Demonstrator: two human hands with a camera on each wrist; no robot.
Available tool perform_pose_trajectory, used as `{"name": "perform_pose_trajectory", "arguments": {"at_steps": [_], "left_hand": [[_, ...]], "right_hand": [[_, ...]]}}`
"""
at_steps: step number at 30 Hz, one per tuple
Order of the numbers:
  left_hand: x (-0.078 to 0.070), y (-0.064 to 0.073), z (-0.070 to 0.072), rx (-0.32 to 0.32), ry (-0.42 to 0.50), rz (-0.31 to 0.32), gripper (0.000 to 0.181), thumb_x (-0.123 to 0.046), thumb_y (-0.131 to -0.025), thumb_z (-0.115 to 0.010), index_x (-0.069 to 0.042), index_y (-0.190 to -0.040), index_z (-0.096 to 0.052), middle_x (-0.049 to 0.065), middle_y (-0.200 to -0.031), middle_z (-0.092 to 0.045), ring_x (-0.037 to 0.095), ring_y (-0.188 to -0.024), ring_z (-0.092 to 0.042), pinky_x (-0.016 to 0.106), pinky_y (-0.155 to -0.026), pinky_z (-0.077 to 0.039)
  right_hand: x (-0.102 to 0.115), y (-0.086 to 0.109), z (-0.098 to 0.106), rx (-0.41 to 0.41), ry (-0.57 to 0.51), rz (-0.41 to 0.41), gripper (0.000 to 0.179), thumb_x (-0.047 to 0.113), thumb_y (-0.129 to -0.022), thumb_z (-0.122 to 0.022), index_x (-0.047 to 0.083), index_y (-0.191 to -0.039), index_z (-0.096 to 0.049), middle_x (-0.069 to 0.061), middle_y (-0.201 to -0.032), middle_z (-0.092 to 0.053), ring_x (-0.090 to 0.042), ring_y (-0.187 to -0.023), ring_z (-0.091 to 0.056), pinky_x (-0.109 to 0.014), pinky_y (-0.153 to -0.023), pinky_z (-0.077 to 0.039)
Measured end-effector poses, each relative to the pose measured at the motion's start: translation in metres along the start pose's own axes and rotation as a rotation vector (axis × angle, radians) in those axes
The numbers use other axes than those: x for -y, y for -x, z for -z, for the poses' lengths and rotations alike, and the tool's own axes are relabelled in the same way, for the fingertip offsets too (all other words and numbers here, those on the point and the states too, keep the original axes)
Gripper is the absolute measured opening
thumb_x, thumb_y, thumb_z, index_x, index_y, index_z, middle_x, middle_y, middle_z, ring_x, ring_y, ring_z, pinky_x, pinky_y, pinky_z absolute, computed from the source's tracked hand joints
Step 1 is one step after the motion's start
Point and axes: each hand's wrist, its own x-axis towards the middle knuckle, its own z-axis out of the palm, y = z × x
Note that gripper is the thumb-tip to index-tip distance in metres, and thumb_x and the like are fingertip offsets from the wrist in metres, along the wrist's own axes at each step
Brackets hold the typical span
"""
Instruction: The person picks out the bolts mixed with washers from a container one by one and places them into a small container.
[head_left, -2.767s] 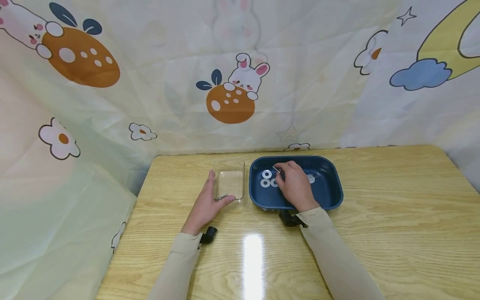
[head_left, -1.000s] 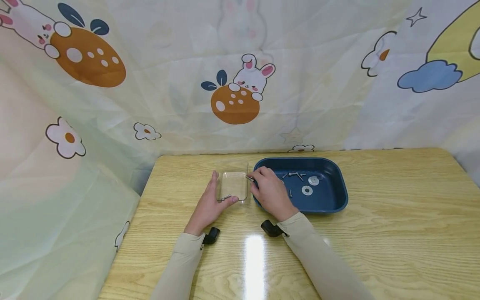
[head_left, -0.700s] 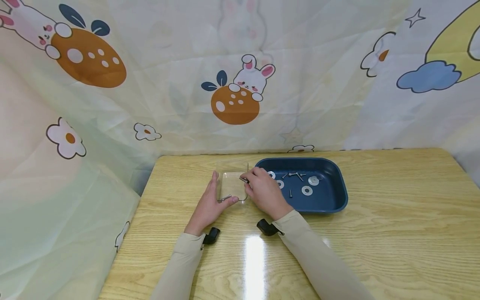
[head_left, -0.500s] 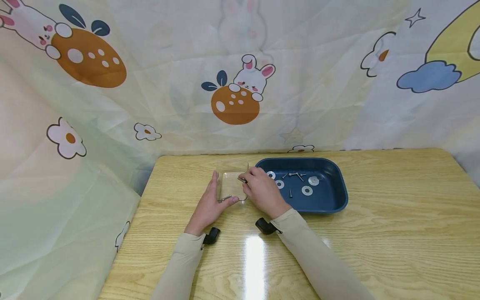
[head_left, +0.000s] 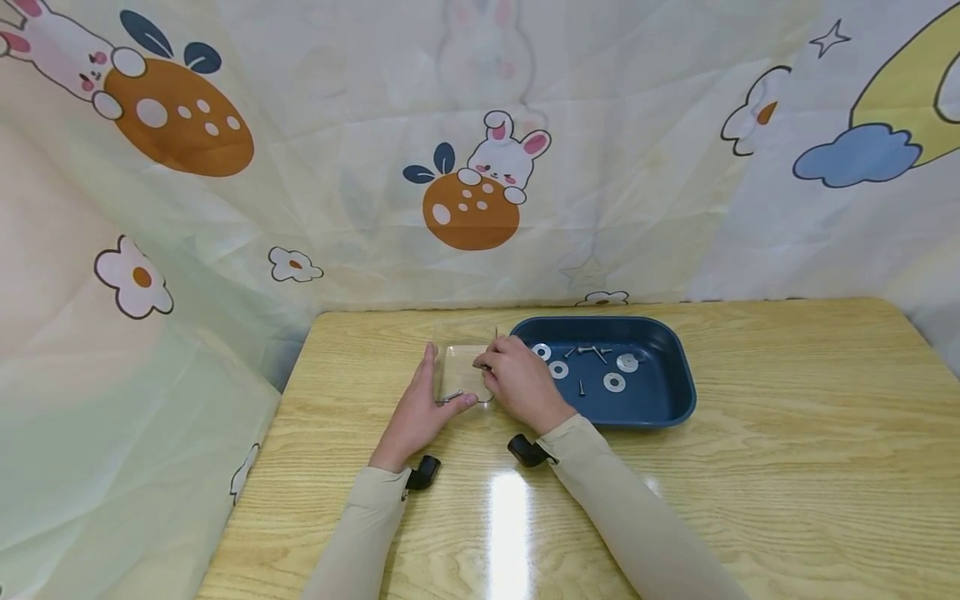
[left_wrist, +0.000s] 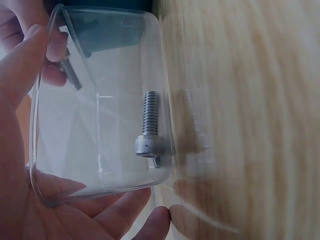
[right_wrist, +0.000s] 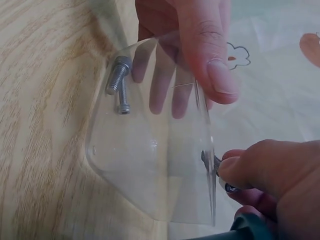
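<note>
A clear plastic box (head_left: 467, 367) stands on the table. My left hand (head_left: 411, 417) spans its near left corner, thumb along the near side, fingers straight against the left wall. Inside lie a larger socket-head screw (left_wrist: 150, 115) and a smaller screw (right_wrist: 123, 100) touching it. My right hand (head_left: 527, 385) is at the box's right rim and pinches another metal screw (left_wrist: 71, 75) between thumb and fingers, its threaded end pointing inward. In the right wrist view part of that screw shows through the clear wall.
Just right of the box is a dark blue tray (head_left: 637, 419). It holds several flat washers (head_left: 614, 382) and several small screws (head_left: 589, 350). Part of its left side is behind the right hand. A printed curtain (head_left: 360, 208) hangs along the table's back edge.
The right hand has moved left from over the blue tray to the box's right rim, carrying the screw, which now tilts differently. The left hand stays at the box.
</note>
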Motion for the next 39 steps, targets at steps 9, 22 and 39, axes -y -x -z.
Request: {"name": "perform_pose_trajectory", "arguments": {"at_steps": [9,22,39], "left_hand": [[0.0000,-0.0003,-0.0006,0.002,0.005,-0.005,0.114,-0.054,-0.088,-0.073,-0.016,-0.163,0.002,0.003,-0.168,-0.012,0.033,-0.150,-0.019,0.057,-0.116,-0.026],[-0.0014,0.0000,-0.0002,0.001,0.000,-0.012,0.114,-0.054,-0.087,-0.074,-0.014,-0.163,0.002,0.004,-0.167,-0.014,0.032,-0.150,-0.021,0.056,-0.116,-0.027],[-0.0029,0.0017,0.0015,0.006,0.006,0.003,0.122,-0.072,-0.081,-0.068,-0.015,-0.163,0.003,0.003,-0.167,-0.014,0.033,-0.150,-0.023,0.057,-0.115,-0.028]], "right_hand": [[-0.0029,-0.0002,-0.0038,0.011,0.025,0.010,0.010,0.009,-0.092,-0.073,0.011,-0.096,-0.081,-0.004,-0.098,-0.069,-0.023,-0.095,-0.060,-0.034,-0.084,-0.054],[-0.0032,-0.0010,-0.0057,0.044,0.006,-0.001,0.007,0.013,-0.090,-0.076,0.011,-0.095,-0.082,-0.003,-0.095,-0.071,-0.023,-0.095,-0.060,-0.035,-0.083,-0.054],[-0.0027,0.0045,0.0037,0.019,-0.076,-0.067,0.013,0.014,-0.093,-0.072,0.011,-0.104,-0.079,-0.004,-0.106,-0.071,-0.021,-0.101,-0.059,-0.035,-0.085,-0.054]]}}
